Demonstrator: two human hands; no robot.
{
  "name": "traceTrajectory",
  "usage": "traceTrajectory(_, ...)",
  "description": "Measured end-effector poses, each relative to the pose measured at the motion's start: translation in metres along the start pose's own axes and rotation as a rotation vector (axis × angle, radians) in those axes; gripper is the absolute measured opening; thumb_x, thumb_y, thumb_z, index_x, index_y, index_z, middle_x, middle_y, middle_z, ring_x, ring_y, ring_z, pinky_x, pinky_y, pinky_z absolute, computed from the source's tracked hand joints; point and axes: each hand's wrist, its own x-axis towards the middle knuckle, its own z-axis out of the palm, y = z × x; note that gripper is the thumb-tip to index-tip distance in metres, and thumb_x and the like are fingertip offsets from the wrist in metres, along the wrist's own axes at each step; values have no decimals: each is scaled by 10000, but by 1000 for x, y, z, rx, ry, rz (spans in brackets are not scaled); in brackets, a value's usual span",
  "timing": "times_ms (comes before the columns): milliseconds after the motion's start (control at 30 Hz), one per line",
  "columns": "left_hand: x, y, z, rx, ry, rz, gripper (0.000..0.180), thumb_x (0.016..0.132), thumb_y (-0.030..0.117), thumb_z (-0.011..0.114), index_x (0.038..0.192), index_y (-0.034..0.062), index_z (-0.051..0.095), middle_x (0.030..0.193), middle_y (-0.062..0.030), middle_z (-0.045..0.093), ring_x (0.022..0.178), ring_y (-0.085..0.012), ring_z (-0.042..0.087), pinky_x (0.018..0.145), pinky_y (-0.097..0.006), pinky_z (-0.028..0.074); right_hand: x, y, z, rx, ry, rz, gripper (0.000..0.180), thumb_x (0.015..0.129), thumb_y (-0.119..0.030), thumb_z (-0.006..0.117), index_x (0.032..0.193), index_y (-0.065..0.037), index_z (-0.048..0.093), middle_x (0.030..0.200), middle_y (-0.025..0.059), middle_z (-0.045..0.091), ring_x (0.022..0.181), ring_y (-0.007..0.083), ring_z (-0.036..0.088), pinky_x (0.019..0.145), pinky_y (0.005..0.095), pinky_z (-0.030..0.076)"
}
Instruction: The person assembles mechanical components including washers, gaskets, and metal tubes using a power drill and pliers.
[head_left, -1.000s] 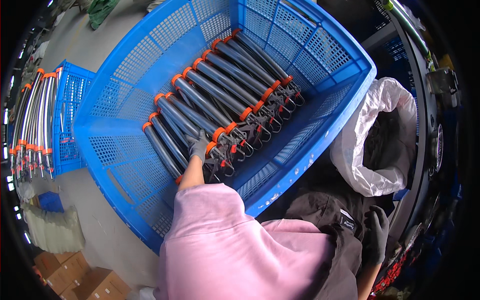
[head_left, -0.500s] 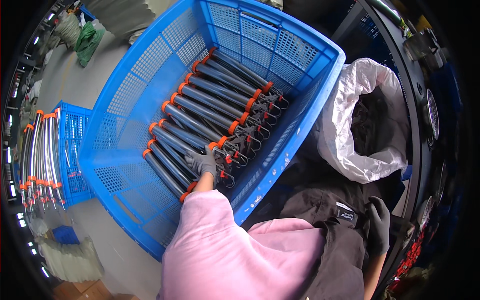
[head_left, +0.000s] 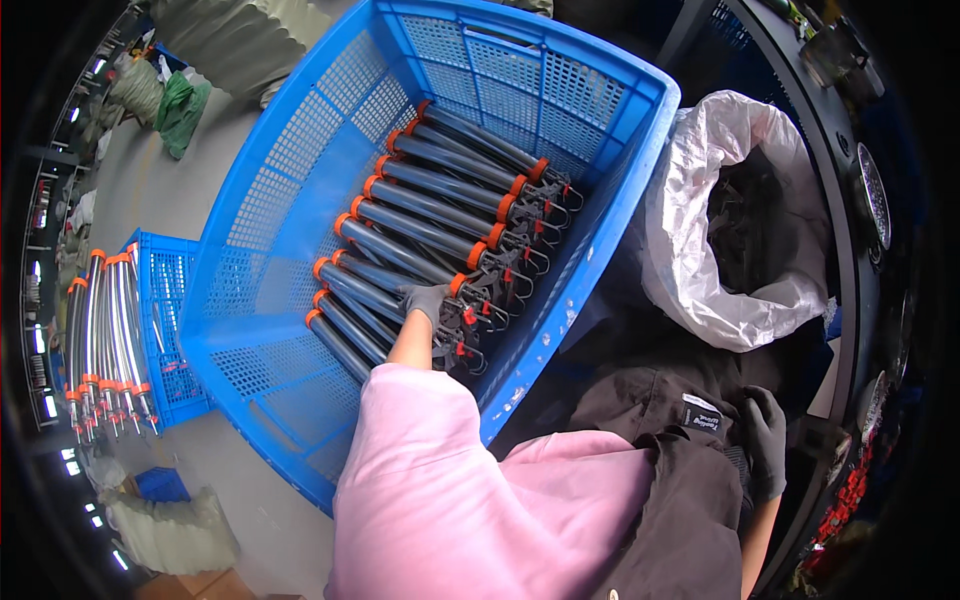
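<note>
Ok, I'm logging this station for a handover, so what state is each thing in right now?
Large blue crate: open-topped, partly filled.
Grey tubes with orange collars: lying side by side in a row in the crate.
Left hand: gloved, resting on a tube in the row; grip unclear.
Right hand: gloved, on the dark apron, holding nothing visible.
White plastic bag: open, dark contents.
Small blue crate: holds more tubes.

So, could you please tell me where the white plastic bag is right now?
In the head view, the white plastic bag stands open at the upper right, just outside the right wall of the large blue crate.
</note>
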Motion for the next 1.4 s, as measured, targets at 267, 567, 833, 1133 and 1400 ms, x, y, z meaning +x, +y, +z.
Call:
traceTrajectory(267,-28,-17,14,388,101,169,1383,569,409,885,1495,-23,-47,1262,-353,439,1141,-413,541,951,-399,479,-6,3,-1,-1,39,-8,221,944,-92,525,1117,26,592,974,36,616,859,90,564,742,225,466)
traceTrajectory(567,-30,-27,19,882,334,542,1192,702,671,668,1525,30,90,1526,-336,123,1427,-447,171,1154,-456,171,-12,-10,9,-210,12,-30,199,934,-90,528,1075,31,600,944,45,616,869,97,557,778,235,449)
traceTrajectory(833,5,-38,8,766,30,470,1049,796,706,525,1532,69,134,1559,-303,-10,1458,-437,-12,1174,-478,-9,-3,-19,9,-311,-19,-85,215,928,-88,526,1083,46,594,948,72,626,872,121,568,782,265,464)
traceTrajectory(1133,40,-85,31,-371,261,-63,815,930,558,412,1534,152,45,1448,-340,326,1285,-460,430,1043,-476,392,-10,12,-5,-87,26,-8,211,939,-79,529,1102,32,605,977,52,622,901,104,556,814,237,442)
traceTrajectory(1400,83,-98,36,-407,313,-116,877,915,589,461,1474,-26,181,1475,-283,333,1318,-431,404,1072,-439,364,-4,-6,11,-249,16,-38,202,932,-85,538,1075,43,603,954,58,623,862,113,565,770,244,454)
